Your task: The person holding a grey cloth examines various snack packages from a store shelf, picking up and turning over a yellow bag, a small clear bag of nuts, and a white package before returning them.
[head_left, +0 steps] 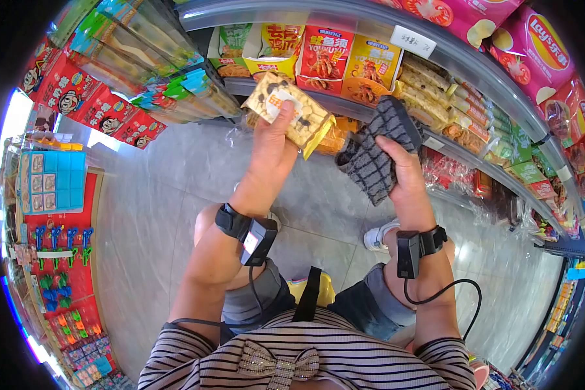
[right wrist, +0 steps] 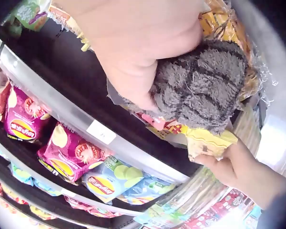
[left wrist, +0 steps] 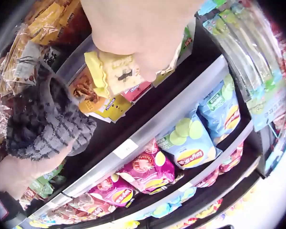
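My left hand (head_left: 271, 146) grips a yellow snack packet (head_left: 311, 127) with a dark-spotted print and a white label, the thumb lying across its front. It is held up before the shelf, tilted. In my right hand (head_left: 407, 174) is a bunched dark grey cloth (head_left: 370, 166) with a black check pattern, pinched between thumb and fingers. The right wrist view shows the cloth's fluffy surface (right wrist: 200, 86) close up, with the packet (right wrist: 207, 144) beyond it. In the left wrist view the cloth (left wrist: 47, 117) hangs beside the shelf, apart from the packet (left wrist: 121, 78).
A curved shelf holds upright snack packs, among them a red pack (head_left: 325, 55) and a yellow pack (head_left: 372, 65), with stacked bagged snacks (head_left: 422, 88) to their right. Chip bags (left wrist: 188, 140) fill another tier. Red packets (head_left: 91, 97) hang at left. Grey tiled floor (head_left: 156, 195) lies below.
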Action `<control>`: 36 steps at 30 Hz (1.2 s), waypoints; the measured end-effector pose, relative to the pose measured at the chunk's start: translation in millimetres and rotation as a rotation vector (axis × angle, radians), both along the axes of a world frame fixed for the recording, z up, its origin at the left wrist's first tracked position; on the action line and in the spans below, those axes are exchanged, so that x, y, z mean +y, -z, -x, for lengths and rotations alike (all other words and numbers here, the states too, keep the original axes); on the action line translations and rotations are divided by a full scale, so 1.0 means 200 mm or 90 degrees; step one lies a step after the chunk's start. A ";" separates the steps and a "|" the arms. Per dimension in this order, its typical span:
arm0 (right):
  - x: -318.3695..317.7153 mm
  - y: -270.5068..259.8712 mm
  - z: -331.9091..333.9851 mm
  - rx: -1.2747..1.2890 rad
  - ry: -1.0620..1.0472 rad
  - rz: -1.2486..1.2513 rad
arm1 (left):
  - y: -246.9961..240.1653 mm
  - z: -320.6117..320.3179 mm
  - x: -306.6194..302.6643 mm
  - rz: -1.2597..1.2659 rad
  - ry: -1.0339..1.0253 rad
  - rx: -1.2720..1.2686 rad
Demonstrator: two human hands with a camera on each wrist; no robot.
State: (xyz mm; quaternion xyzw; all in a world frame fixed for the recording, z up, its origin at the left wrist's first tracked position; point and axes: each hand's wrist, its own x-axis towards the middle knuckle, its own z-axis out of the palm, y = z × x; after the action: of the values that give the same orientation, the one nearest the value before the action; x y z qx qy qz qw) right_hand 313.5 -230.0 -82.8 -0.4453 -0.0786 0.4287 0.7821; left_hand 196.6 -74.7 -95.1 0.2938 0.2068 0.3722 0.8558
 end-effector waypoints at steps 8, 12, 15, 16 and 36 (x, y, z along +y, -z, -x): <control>0.13 0.13 0.21 -0.066 -0.038 0.014 | 0.01 -0.07 -0.20 0.002 -0.012 0.031; 0.16 0.07 0.18 -0.084 0.015 0.046 | 0.00 -0.10 -0.17 -0.024 -0.007 0.016; 0.16 0.04 0.16 -0.235 0.068 0.093 | -0.01 -0.11 -0.14 -0.063 -0.031 0.040; 0.15 0.04 0.15 -0.293 0.082 0.118 | 0.00 -0.11 -0.12 -0.007 0.010 0.030; -0.05 0.06 0.09 -0.807 -0.215 0.568 | -0.10 0.05 0.06 -0.095 0.267 0.011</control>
State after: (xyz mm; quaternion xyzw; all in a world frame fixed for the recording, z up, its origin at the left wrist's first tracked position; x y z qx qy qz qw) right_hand 296.4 -240.2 -95.4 -0.8582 -0.3959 0.1972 0.2607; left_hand 187.2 -62.3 -75.9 0.3958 0.1206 0.1980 0.8886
